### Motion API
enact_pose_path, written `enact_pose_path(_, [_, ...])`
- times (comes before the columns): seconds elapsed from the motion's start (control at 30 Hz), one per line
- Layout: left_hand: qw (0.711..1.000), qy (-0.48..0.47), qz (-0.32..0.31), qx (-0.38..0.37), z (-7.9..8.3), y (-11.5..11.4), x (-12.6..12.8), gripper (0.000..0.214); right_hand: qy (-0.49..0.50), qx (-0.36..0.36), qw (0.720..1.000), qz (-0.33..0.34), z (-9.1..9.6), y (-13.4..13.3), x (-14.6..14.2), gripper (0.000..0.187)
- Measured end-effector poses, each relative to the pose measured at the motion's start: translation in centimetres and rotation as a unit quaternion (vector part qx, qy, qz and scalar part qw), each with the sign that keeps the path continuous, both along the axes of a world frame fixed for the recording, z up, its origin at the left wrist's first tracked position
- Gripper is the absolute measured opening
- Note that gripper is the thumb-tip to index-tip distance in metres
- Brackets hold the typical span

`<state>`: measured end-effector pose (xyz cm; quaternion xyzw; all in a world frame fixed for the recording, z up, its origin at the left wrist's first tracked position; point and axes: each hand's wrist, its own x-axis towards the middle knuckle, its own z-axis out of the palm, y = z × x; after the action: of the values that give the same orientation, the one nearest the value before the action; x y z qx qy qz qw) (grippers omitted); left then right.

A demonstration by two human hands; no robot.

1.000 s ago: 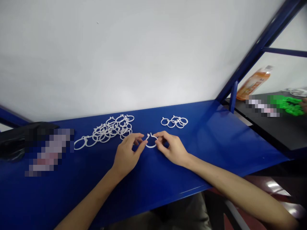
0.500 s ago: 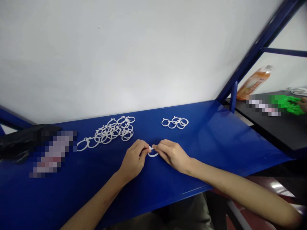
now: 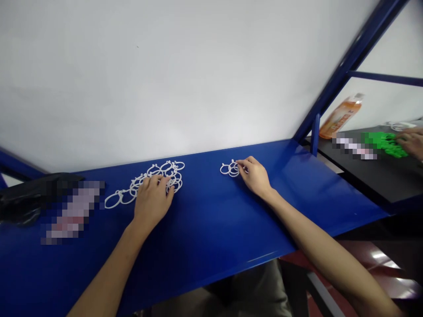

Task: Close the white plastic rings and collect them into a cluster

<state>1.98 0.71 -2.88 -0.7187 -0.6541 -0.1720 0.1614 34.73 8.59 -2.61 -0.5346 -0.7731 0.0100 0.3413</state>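
My left hand [image 3: 152, 198] reaches over a pile of white plastic rings [image 3: 114, 200], each with a small knob on its rim. Its thumb stands apart from the fingers, and the fingertips reach among the rings; it is open. To the right, my right hand [image 3: 256, 176] is at a smaller group of white plastic rings [image 3: 225, 169]. Thumb and fingers are pinched together on a white plastic ring there, mostly covered by the hand. Both groups lie on the blue table [image 3: 205, 229].
A black plastic bag [image 3: 20, 202] and a blurred-out patch lie at the left. Beyond the blue frame [image 3: 315, 134] at right, a black table [image 3: 373, 176] holds an orange bottle [image 3: 342, 116] and green pieces [image 3: 390, 144], with another person's hand [image 3: 413, 143] at them.
My hands have moved apart from the middle, where both held one white ring. The left went to the large pile, the right to the smaller group. The view shifted slightly.
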Motion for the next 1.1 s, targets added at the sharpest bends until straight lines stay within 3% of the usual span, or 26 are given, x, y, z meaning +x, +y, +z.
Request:
enact_pose_path(0.17, [1.0,0.004,-0.019,0.012,-0.6,0.3,-0.6,0.024,-0.007,-0.021,0.999,-0.043,0.0,0.9,0.8,0.025])
enact_pose_path(0.43, [0.997,-0.019,-0.053,0.058,0.2,-0.4,0.7,0.019,-0.007,0.002,0.999,-0.039,0.4,0.1,0.4,0.026])
enact_pose_path(0.53, [0.991,-0.02,-0.09,0.095,0.8,-1.2,2.5,0.014,0.01,0.008,1.0,0.008,0.8,-1.2,-0.5,0.024])
enact_pose_path(0.6, [0.983,-0.019,-0.14,0.114,1.1,-1.8,3.9,0.011,0.038,-0.015,0.996,0.074,1.1,-2.6,-1.6,0.023])
enact_pose_path(0.67, [0.973,-0.015,-0.196,0.118,1.3,-2.5,5.1,0.008,0.085,-0.073,0.981,0.157,1.3,-4.2,-3.1,0.023])
enact_pose_path(0.77, [0.96,-0.009,-0.254,0.115,1.4,-3.2,6.2,0.01,0.173,-0.182,0.937,0.242,1.6,-6.4,-5.0,0.025])
enact_pose_path(0.9, [0.953,-0.008,-0.286,0.097,1.2,-3.6,6.7,0.015,0.252,-0.24,0.901,0.258,1.3,-7.5,-6.0,0.019])
enact_pose_path(1.1, [0.95,-0.047,-0.29,0.106,1.0,-3.6,7.2,0.012,0.279,-0.221,0.901,0.249,0.7,-7.2,-5.6,0.023])
